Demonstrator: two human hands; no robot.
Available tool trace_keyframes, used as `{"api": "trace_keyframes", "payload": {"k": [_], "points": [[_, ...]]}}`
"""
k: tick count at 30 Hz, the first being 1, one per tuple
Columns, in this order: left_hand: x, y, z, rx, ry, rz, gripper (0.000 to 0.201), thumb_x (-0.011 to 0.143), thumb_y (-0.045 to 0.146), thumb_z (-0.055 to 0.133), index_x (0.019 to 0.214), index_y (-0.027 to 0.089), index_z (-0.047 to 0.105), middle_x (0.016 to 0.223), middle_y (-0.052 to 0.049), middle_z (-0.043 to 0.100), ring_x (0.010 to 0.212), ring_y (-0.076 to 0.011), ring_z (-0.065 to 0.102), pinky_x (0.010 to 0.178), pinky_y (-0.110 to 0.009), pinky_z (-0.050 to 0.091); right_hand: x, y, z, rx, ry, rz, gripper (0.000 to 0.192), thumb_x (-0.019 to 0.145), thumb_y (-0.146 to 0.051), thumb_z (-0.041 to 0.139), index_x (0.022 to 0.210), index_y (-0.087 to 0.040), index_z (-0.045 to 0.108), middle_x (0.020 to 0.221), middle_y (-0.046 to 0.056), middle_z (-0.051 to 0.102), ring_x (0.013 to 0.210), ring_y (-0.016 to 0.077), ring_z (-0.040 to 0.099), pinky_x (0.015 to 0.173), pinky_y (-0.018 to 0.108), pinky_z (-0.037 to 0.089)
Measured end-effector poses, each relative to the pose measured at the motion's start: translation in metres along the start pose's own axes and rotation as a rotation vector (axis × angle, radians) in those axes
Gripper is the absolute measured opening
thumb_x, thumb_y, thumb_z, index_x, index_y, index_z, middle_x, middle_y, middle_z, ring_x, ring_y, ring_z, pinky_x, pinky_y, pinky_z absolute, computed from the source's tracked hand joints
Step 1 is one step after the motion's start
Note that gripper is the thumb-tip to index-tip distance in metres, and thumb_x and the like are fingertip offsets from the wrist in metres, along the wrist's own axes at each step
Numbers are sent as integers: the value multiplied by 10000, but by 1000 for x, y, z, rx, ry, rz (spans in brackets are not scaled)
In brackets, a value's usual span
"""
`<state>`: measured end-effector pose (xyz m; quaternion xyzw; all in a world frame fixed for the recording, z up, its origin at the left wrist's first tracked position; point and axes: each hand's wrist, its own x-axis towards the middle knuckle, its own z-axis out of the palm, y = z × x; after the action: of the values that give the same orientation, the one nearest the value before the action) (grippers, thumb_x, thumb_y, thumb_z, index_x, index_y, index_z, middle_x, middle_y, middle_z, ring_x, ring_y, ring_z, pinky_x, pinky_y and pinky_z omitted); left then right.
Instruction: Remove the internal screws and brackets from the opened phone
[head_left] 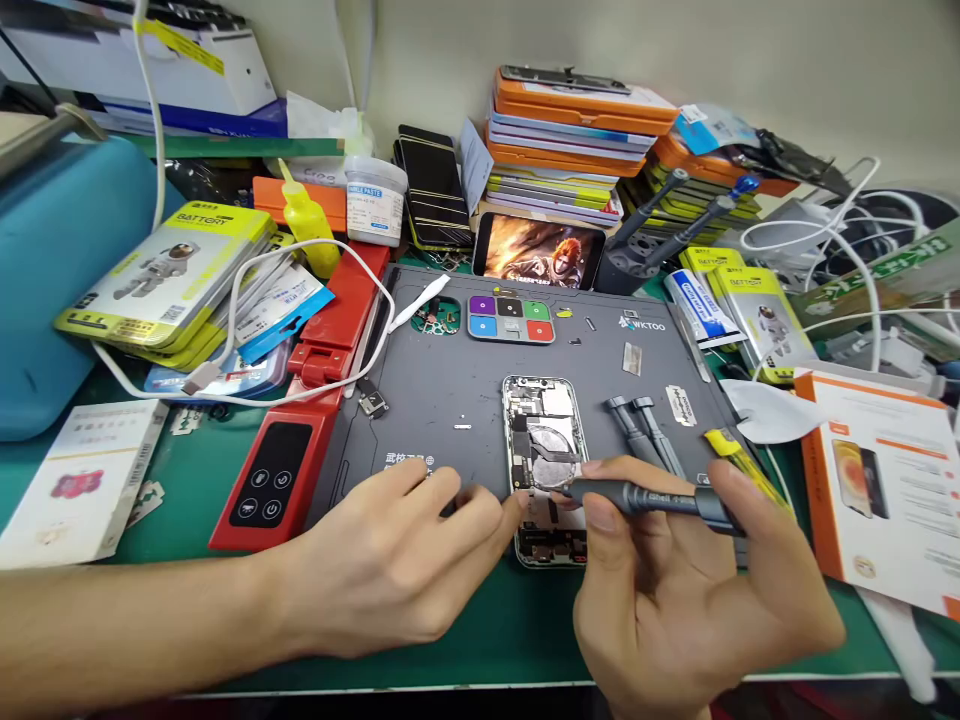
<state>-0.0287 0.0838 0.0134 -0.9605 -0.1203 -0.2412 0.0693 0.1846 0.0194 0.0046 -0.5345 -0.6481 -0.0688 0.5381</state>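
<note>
An opened smartphone [555, 515] lies face up on the grey work mat [450, 380], its inner boards and a round coil showing. My right hand [675, 580] grips a dark grey screwdriver [645, 497], held nearly level, its front end pointing left over the phone's middle. The tip is hard to make out. At the phone's left edge is my left hand [420, 550], fingers curled and fingertips touching or just over the frame; whatever they pinch is hidden. Two more screwdrivers [656, 430] lie on the mat right of the phone.
Behind the mat, a lit phone [538, 250] leans beside a driver holder [630, 265]. A colored parts tray [511, 320] sits on the mat. To the left are a red device [274, 480], a white cable [300, 400] and battery boxes [169, 280]; an orange-white box [885, 490] stands right.
</note>
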Motion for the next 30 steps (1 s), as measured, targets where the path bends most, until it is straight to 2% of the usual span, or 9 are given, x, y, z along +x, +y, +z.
{"api": "trace_keyframes", "payload": {"k": [4,11,18,30], "points": [[0,1,5,-6,-18,-23,366,1123,130,521,1420,50,719,982,-47,741,686,-198,618,551,-413,445,-3,-1,2,-6,-1,39,844,883,44,754,1647,-205,496,1229,105,628,930,144,783,827,242,711],[1,1,0,-16,-46,-28,369,1143,140,495,1432,60,710,1001,-39,751,700,-181,630,568,-399,465,-4,-2,4,-3,-16,55,875,885,63,740,1670,-218,475,1206,87,646,947,127,779,897,224,701],[-2,0,3,-39,-53,-49,375,1151,141,477,1454,73,687,1041,-40,748,757,-192,642,596,-405,465,-4,-4,3,17,-2,125,746,884,28,758,1575,-182,575,1079,76,701,894,150,800,825,244,722],[-1,0,1,-51,-46,-50,373,1170,136,432,1441,61,678,1038,-35,746,759,-194,647,596,-413,471,-3,-3,2,47,-28,141,740,870,31,755,1553,-187,573,1068,84,766,873,179,815,741,292,737]]}}
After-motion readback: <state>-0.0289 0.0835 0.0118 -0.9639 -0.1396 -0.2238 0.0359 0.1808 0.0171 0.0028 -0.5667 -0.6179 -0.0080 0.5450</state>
